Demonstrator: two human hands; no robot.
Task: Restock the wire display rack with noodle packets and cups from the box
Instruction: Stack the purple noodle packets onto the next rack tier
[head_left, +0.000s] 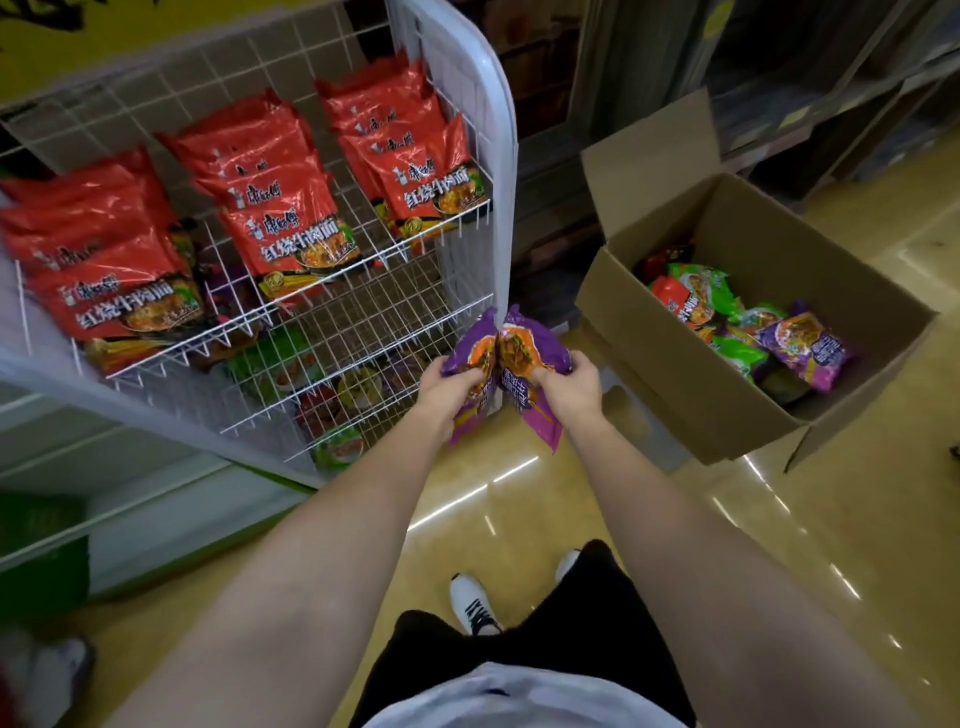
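My left hand (451, 391) grips one purple noodle packet (470, 349) and my right hand (570, 385) grips a second purple packet (531, 343). Both packets are held side by side in front of the right lower corner of the white wire rack (457, 67). The rack's top shelf carries three rows of red noodle packets (291, 228). Lower shelves show purple and green packets and several noodle cups (340, 444) through the wire. An open cardboard box (691, 384) stands on the floor to the right, with green, purple and red packets (748, 332) inside.
The shiny yellow floor (810, 561) lies between the rack and the box. My legs in black shorts and white shoes (470, 603) are below. Another person's shoe (57, 670) shows at the bottom left. Dark shelving (831, 93) stands behind the box.
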